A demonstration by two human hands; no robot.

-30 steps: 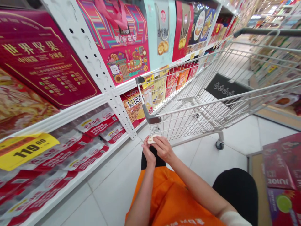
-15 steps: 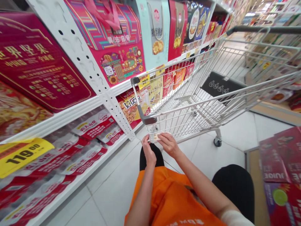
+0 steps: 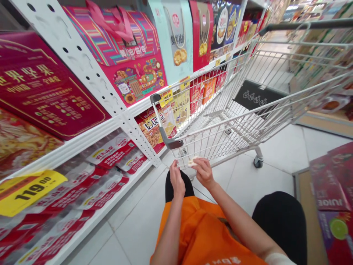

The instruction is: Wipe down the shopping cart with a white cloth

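Moved: white wad (image 3: 193, 162), carried rightward, away from the left hand (image 3: 177, 180), since the earlier frame.
Right hand (image 3: 204, 173): pinching the wad in its fingertips.
Left hand: fingers bent; cannot tell whether anything is gripped.
Wad's place: near the shopping cart's (image 3: 174, 143) corner.

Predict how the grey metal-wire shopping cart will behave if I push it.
The grey metal-wire shopping cart would probably roll easily, since it stands on small wheels on smooth-looking white floor tiles. It may feel light for its size, being mostly open wire, yet stiff, as that wire looks metal.
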